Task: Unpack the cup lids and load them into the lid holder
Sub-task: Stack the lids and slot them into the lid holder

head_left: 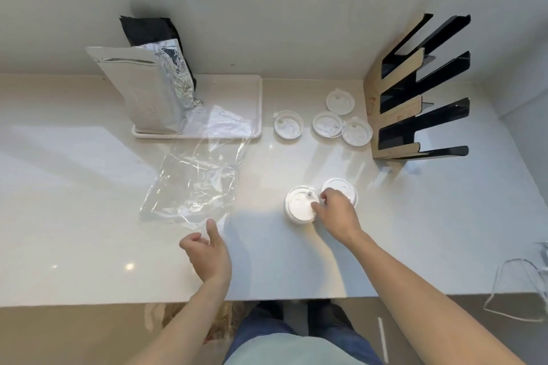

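Note:
Two white cup lid stacks sit near the counter's front: one (pixel 299 207) on the left, another (pixel 341 187) just right of it. My right hand (pixel 336 212) rests between them, fingertips pinching the right rim of the left stack. My left hand (pixel 207 252) hovers open, holding nothing, at the near corner of the empty clear plastic bag (pixel 192 184). Several single lids (pixel 288 125) (pixel 327 124) (pixel 340 101) (pixel 356 132) lie farther back. The black and cardboard lid holder (pixel 421 92) stands at the right, its slots showing no lids.
A white tray (pixel 255 104) at the back left carries a silver foil pouch (pixel 148 92) and a black pouch (pixel 148 31) behind it. A wall runs along the back. A clear wire-like object (pixel 516 290) hangs off the counter's front right edge.

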